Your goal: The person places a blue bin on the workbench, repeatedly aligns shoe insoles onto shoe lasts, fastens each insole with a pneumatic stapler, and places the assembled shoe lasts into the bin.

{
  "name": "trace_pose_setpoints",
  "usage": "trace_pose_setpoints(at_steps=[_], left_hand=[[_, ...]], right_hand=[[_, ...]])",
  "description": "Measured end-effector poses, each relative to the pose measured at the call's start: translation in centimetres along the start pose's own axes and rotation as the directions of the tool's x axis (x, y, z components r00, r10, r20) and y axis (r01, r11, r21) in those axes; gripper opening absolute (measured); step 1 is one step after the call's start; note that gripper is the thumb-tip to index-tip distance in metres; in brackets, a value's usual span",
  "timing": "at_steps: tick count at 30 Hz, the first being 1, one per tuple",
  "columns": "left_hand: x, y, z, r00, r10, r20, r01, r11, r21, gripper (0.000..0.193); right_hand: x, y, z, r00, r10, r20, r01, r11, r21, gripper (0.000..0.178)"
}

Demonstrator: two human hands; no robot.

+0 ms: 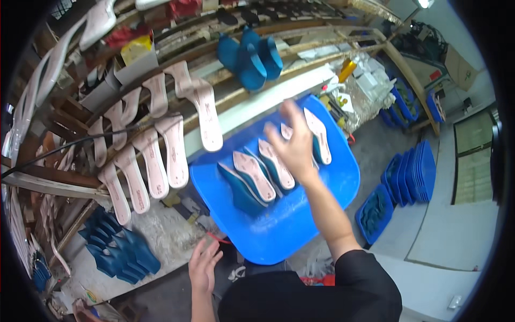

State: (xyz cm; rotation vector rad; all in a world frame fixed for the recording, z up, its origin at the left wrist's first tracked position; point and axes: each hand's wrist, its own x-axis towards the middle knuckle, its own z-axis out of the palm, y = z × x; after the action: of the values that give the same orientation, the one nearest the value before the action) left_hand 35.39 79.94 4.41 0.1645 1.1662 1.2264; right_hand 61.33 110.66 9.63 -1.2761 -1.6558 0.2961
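Note:
A blue plastic tub (279, 236) stands in front of me with several teal wedge heels (244, 193) in it. Pale pink insoles (254, 175) lie against these wedges. Above the tub's far part, my right hand (294, 142) reaches out with its fingers apart, slightly blurred, and nothing shows in its grip. It partly hides the wedges and insoles beneath it. Near the tub's lower left side, my left hand (204, 264) is raised with spread fingers and holds nothing.
On the left, pink insoles (173, 150) rest on a wooden rack (70, 185). Teal heels (120, 252) are grouped on a worn bench (177, 220), and more teal pieces (249, 59) stand on a shelf beyond the tub. Stacked blue trays (410, 174) are at the right.

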Motion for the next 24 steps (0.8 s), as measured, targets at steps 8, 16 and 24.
trace_pose_setpoints(at_steps=[8, 16, 24], left_hand=[[-1.3, 1.7, 3.1, 0.996, 0.076, 0.052, -0.076, 0.997, -0.010, 0.046], [-3.8, 9.7, -1.6, 0.875, 0.422, 0.236, -0.448, 0.891, 0.069, 0.046], [-11.9, 23.5, -18.5, 0.680, 0.559, 0.475, -0.226, 0.776, -0.589, 0.042]], right_hand=[[17.7, 1.0, 6.3, 0.939, 0.327, 0.107, -0.242, 0.849, -0.469, 0.045], [-5.2, -12.9, 0.1, 0.667, 0.302, 0.681, -0.744, 0.212, 0.634, 0.042], [-27.1, -34.3, 12.0, 0.022, -0.096, 0.995, -0.993, -0.119, 0.010, 0.043]])
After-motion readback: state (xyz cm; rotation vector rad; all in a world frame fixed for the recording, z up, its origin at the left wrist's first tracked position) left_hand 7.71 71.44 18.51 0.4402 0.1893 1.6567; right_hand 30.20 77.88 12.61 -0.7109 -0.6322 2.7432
